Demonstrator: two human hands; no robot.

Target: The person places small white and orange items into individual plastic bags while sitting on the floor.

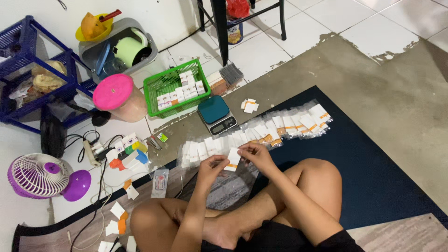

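Observation:
I sit cross-legged on a dark blue mat [373, 182]. Both hands hold one small white packet with an orange stripe [232, 159] above my knees. My left hand [212, 165] pinches its lower left edge. My right hand [255, 152] grips its upper right edge. Just beyond my hands a long row of similar clear-wrapped packets [261, 133] lies across the mat's far edge. A small teal digital scale [216, 115] stands behind that row.
A green basket [161, 84] with several small boxes stands by a pink-lidded jar [117, 96]. At left are a purple fan [42, 176], a power strip with cables [92, 151], loose coloured boxes [128, 154] and a blue rack [28, 65]. Black chair legs [223, 32] stand behind.

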